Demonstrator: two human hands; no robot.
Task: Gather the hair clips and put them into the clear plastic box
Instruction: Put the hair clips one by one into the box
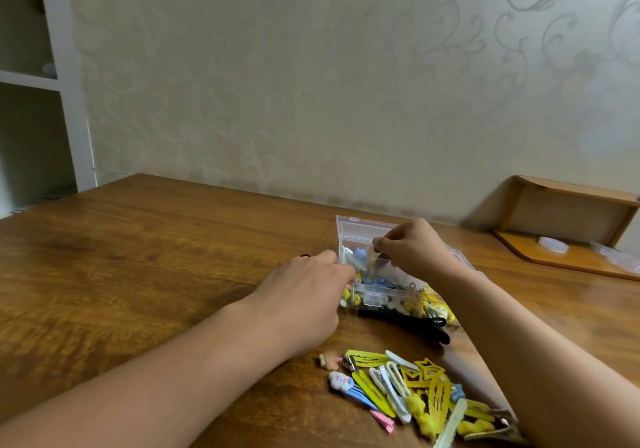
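R hand (414, 248) hangs over the clear plastic box (367, 236), fingers curled, grip pinching sth small at the tips; too small to tell what. L hand (306, 297) rests at box's left near corner, fingers curled vs. the wall; can't tell if its grip is clamped on it. Box sits on the wooden table (156, 250), lid up at far side, w/ blue & yellow clips inside. Black clip (408, 324) lies just near of box. Loose pile of hair clips (412, 388), mostly yellow, lies nearer, between the forearms. Wooden shelf (568, 226) far right.
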